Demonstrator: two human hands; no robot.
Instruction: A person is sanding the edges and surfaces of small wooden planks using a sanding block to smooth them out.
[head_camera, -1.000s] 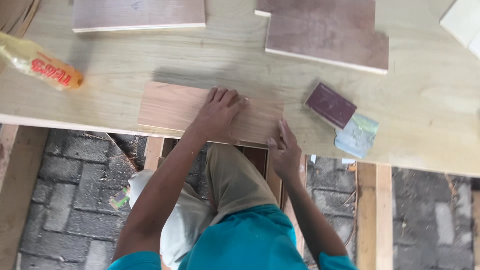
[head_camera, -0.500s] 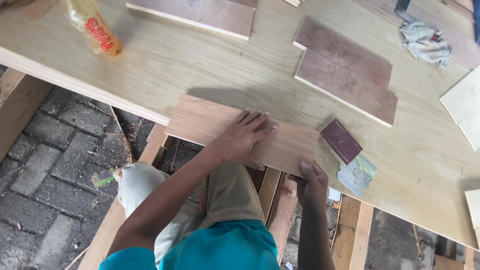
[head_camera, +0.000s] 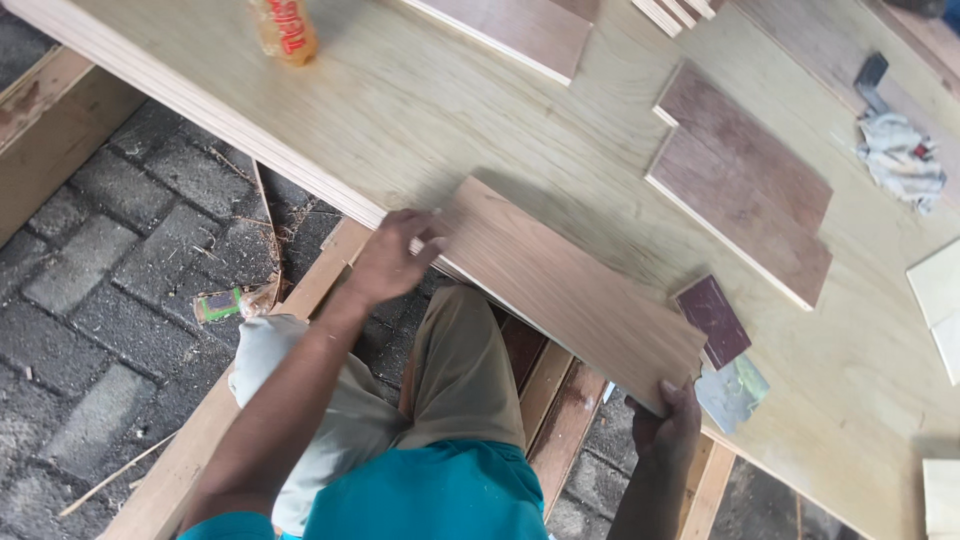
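A light brown wooden board (head_camera: 560, 280) lies slanted over the near edge of a large pale plywood worktop (head_camera: 420, 110). My left hand (head_camera: 395, 255) grips the board's left end, fingers on its edge. My right hand (head_camera: 668, 425) holds the board's right corner from below, thumb on top. A small dark maroon sanding block (head_camera: 713, 320) lies just beyond that corner, with a greenish scrap (head_camera: 733, 392) beside it.
Dark brown boards (head_camera: 745, 185) lie stacked at the right, another (head_camera: 520, 30) at the top. A bottle with a red label (head_camera: 283, 28) stands at the top left, a crumpled rag (head_camera: 900, 160) at the far right. Wooden beams and grey paving bricks lie below.
The left hand left the board's top face and now grips its left end. The right hand moved to the right corner. The view swung, so the worktop runs more diagonally.
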